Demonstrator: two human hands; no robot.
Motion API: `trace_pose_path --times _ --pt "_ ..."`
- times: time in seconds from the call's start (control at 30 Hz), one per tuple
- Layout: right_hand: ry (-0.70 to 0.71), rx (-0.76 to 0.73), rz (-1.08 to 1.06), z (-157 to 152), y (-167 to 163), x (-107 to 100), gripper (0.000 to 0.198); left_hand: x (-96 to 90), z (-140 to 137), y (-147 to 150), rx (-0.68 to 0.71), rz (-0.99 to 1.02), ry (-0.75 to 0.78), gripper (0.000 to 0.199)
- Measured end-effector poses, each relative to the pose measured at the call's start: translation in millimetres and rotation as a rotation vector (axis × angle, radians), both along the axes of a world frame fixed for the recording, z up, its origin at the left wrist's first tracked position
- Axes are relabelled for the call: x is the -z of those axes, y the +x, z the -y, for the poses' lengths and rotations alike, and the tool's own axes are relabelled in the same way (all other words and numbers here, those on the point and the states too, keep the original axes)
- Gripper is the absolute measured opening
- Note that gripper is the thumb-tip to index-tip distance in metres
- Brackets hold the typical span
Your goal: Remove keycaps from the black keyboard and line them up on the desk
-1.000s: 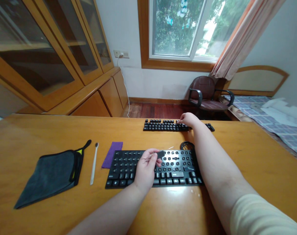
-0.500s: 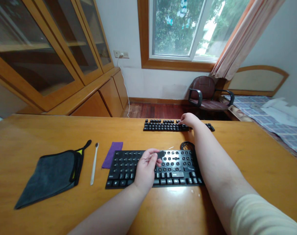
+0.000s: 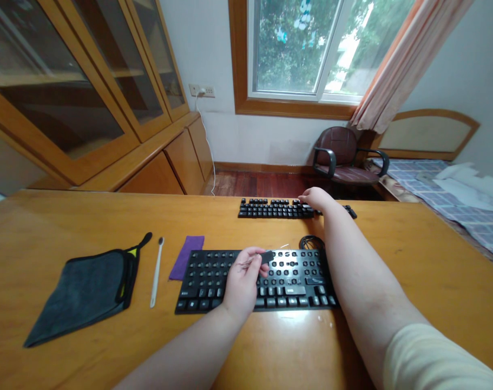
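A black keyboard (image 3: 270, 303) lies in front of me, most of its upper rows bare of keycaps and its lowest rows still capped. Over its middle, my left hand (image 3: 244, 279) is closed on a small dark keycap puller (image 3: 267, 257), with thin wires showing by the fingers. My right hand (image 3: 314, 198) reaches to the far edge of the table, its fingers pinched at the back row of loose black keycaps (image 3: 274, 210), which are laid out in keyboard order. The keycap at its fingertips is mostly hidden.
Left of the keyboard lie a purple cloth (image 3: 185, 259), a white brush (image 3: 156, 273) and a folded grey cloth (image 3: 87, 287). A coiled black cable (image 3: 311, 241) sits behind the keyboard. Beyond the table (image 3: 217, 222) stands a chair (image 3: 339, 151).
My right hand has shifted slightly at the back row of keycaps, its fingertips a little higher. My left hand has kept its place with the keycap puller.
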State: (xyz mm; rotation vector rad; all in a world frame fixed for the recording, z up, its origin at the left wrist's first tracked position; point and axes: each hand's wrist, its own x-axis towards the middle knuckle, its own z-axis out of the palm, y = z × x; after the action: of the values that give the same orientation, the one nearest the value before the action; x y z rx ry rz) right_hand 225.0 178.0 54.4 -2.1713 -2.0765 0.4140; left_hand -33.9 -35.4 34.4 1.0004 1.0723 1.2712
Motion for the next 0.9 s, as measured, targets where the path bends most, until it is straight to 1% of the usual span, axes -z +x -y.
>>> trace_pose_path --times 0.53,0.9 --pt "0.004 -0.010 0.022 -3.4 -0.4 5.1 0.025 0.3 -0.1 0.4 -0.005 -0.002 -0.003 0.023" --pt "0.006 -0.018 0.017 -1.7 -1.7 3.9 0.025 0.6 0.4 0.2 0.010 0.003 0.007 0.020"
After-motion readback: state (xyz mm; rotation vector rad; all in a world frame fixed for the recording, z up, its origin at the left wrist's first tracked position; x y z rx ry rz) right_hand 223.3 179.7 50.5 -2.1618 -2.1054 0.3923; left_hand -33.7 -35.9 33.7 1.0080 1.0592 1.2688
